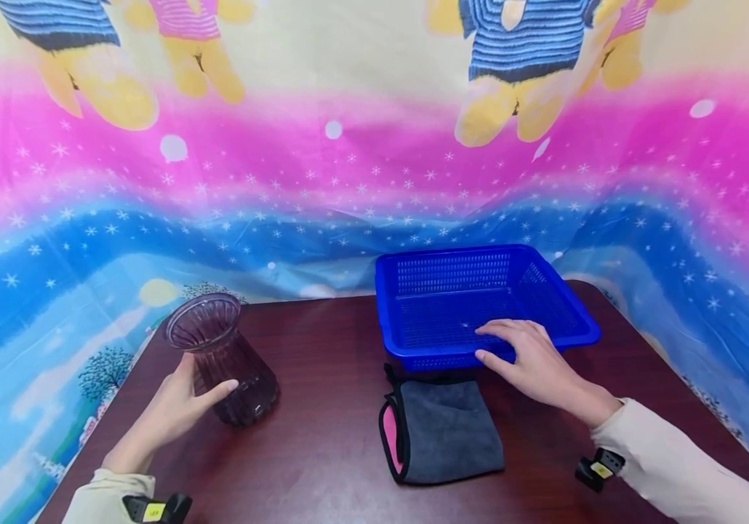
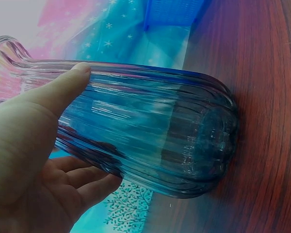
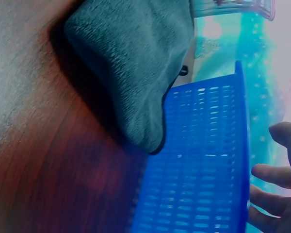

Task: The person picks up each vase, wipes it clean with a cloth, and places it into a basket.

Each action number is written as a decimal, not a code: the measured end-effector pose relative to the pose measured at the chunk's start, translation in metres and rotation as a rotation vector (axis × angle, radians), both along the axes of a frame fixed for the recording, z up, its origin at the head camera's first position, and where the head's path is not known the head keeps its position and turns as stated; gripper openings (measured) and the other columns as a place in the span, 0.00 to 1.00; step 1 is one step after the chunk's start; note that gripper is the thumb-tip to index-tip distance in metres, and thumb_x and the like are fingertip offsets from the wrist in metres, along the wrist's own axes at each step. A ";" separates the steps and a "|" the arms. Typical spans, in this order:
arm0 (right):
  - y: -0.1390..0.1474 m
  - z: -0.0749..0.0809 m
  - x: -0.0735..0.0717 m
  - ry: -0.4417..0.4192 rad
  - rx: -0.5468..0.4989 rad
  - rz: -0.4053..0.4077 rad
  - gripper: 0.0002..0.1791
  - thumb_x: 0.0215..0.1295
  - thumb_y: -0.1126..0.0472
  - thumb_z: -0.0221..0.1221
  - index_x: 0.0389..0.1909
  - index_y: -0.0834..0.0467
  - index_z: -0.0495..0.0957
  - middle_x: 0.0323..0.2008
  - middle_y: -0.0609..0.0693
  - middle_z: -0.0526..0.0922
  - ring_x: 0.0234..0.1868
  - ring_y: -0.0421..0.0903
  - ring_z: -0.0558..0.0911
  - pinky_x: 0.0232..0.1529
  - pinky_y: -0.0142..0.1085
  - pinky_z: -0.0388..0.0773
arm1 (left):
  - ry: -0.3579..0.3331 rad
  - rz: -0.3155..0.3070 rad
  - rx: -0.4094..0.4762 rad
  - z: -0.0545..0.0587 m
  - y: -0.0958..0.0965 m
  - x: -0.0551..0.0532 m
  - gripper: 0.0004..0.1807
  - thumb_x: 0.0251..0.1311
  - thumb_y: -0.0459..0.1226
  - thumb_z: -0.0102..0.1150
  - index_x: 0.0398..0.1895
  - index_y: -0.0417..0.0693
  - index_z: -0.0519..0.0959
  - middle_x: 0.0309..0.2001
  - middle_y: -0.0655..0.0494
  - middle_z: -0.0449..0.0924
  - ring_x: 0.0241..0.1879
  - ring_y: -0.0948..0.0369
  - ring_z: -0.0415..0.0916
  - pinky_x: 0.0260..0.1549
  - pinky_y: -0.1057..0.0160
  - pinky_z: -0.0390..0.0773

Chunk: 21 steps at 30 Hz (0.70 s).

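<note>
A ribbed, see-through purple glass vase [image 1: 238,375] with a flared mouth is at the left of the table. My left hand [image 1: 174,404] holds its side, thumb on the near face and fingers round the far side. In the left wrist view the thumb lies along the glass [image 2: 150,126], and the fingertips are partly behind it. My right hand [image 1: 534,364] is over the front rim of a blue plastic basket [image 1: 390,313], fingers spread and loosely bent, gripping nothing. Whether its fingertips touch the rim, I cannot tell.
A folded dark grey cloth [image 1: 453,433] with black edging and a pink patch lies in front of the basket. Everything rests on a dark red-brown wooden table [image 1: 322,451]. Behind it hangs a printed curtain [image 1: 308,167], close to the table's back edge.
</note>
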State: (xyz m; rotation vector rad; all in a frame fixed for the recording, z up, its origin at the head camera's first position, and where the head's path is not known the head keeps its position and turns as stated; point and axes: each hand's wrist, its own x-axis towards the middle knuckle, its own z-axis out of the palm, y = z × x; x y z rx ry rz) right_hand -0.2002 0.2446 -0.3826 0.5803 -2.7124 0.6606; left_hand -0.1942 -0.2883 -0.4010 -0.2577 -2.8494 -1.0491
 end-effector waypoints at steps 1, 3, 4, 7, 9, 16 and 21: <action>0.001 -0.002 -0.001 -0.005 0.003 -0.001 0.20 0.69 0.50 0.63 0.56 0.55 0.82 0.57 0.57 0.84 0.62 0.60 0.77 0.64 0.63 0.60 | -0.001 0.000 0.002 0.000 0.000 0.000 0.44 0.67 0.49 0.64 0.73 0.35 0.53 0.65 0.25 0.71 0.65 0.35 0.72 0.59 0.41 0.75; 0.002 -0.005 -0.003 -0.031 0.007 0.000 0.20 0.70 0.50 0.62 0.57 0.56 0.82 0.57 0.57 0.84 0.62 0.59 0.78 0.64 0.63 0.59 | -0.005 -0.002 0.008 0.000 0.000 0.000 0.44 0.67 0.49 0.64 0.73 0.34 0.52 0.65 0.25 0.70 0.65 0.35 0.72 0.59 0.41 0.75; 0.003 -0.007 -0.004 -0.045 0.011 0.000 0.20 0.71 0.50 0.61 0.57 0.56 0.82 0.56 0.56 0.85 0.61 0.59 0.79 0.64 0.63 0.60 | -0.006 -0.002 0.010 0.000 0.000 0.000 0.44 0.67 0.49 0.64 0.73 0.34 0.53 0.65 0.25 0.70 0.65 0.35 0.72 0.59 0.41 0.75; 0.005 -0.010 -0.005 -0.083 0.029 -0.004 0.20 0.73 0.50 0.59 0.56 0.58 0.83 0.55 0.55 0.86 0.60 0.58 0.81 0.63 0.63 0.62 | -0.016 -0.006 0.021 0.000 0.000 -0.001 0.44 0.67 0.48 0.64 0.72 0.33 0.53 0.65 0.24 0.71 0.65 0.35 0.73 0.59 0.42 0.76; 0.006 -0.011 -0.006 -0.097 0.040 -0.013 0.19 0.74 0.51 0.58 0.56 0.58 0.83 0.53 0.55 0.87 0.58 0.58 0.82 0.62 0.63 0.64 | -0.020 -0.010 0.023 0.000 0.000 -0.001 0.44 0.67 0.48 0.64 0.72 0.33 0.53 0.65 0.24 0.70 0.64 0.35 0.73 0.58 0.42 0.76; 0.005 -0.013 -0.011 -0.084 0.072 -0.037 0.17 0.74 0.50 0.58 0.51 0.57 0.85 0.49 0.53 0.89 0.53 0.56 0.84 0.56 0.60 0.70 | -0.033 -0.014 0.002 -0.003 -0.003 -0.002 0.47 0.67 0.50 0.63 0.75 0.34 0.48 0.67 0.24 0.68 0.66 0.33 0.71 0.60 0.39 0.74; 0.006 -0.016 -0.012 -0.088 0.082 -0.048 0.17 0.74 0.49 0.58 0.50 0.57 0.85 0.48 0.53 0.89 0.53 0.56 0.83 0.55 0.58 0.70 | -0.039 0.002 0.034 -0.009 -0.002 -0.004 0.53 0.65 0.50 0.65 0.78 0.37 0.41 0.69 0.23 0.63 0.68 0.30 0.66 0.61 0.33 0.71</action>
